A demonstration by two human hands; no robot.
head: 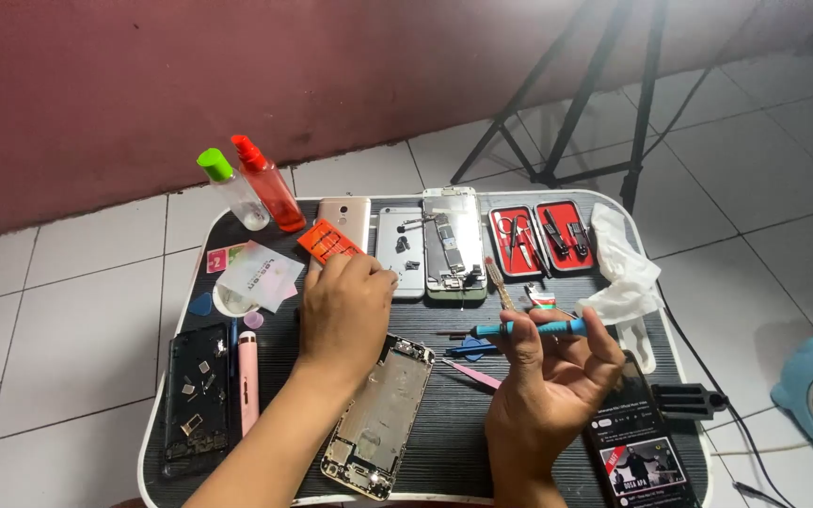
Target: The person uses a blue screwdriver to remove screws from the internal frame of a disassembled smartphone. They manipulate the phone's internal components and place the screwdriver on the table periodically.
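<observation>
At the far left of the black ribbed tray table (444, 404), well away from either hand, a black phone back (197, 395) lay with small loose parts on it, and a pink pen-shaped tool (248, 379) lay just beside it. Beyond these stood a clear bottle with a green cap (234, 191) and a red spray bottle (270, 185).

The left hand (345, 315) reached forward from the lower edge, forearm angled up and to the right, palm down and knuckles up. Its fingers were curled together, their tips at the near edge of a silver phone back (400, 251); whether they pinched anything could not be told. An orange card (329, 242) lay just beyond the fingers, and an opened phone frame (380, 419) lay below the wrist, partly under the forearm. Just right of the fingertips lay another opened phone with its board exposed (454, 246).

The right hand (552, 390) was raised palm-up, wrist bent back, with thumb and fingertips clamped on a blue-handled screwdriver (529, 328) held level, its tip pointing left. Blue and pink pry tools (472, 362) lay left of those fingers. Beyond them a red tool case (540, 240) lay open, a white cloth (618, 268) was crumpled farther right, and a lit phone (634, 442) rested below the fingers.
</observation>
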